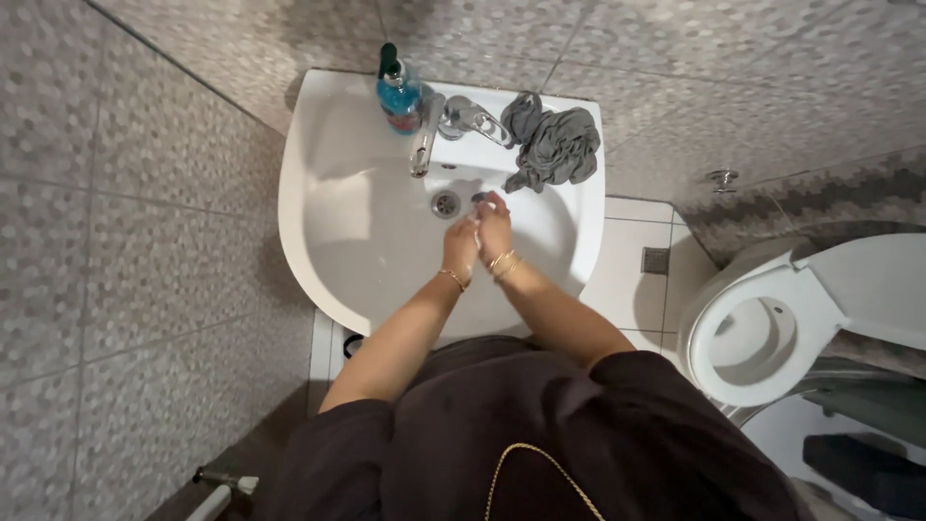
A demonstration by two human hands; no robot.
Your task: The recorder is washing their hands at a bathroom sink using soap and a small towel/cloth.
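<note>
Below, my left hand (pixel 461 243) and right hand (pixel 495 224) press together over the white sink (pixel 328 232), fingers curled around each other, gripping nothing I can make out. Just beyond them sits the drain (pixel 445 204); farther, a chrome tap (pixel 424 145), a blue soap bottle (pixel 397 95), a crumpled grey cloth (pixel 553 145).

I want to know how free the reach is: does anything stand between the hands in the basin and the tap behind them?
Nothing visible does. Left hand and right hand are pressed together over the sink; the tap lies beyond open basin.
</note>
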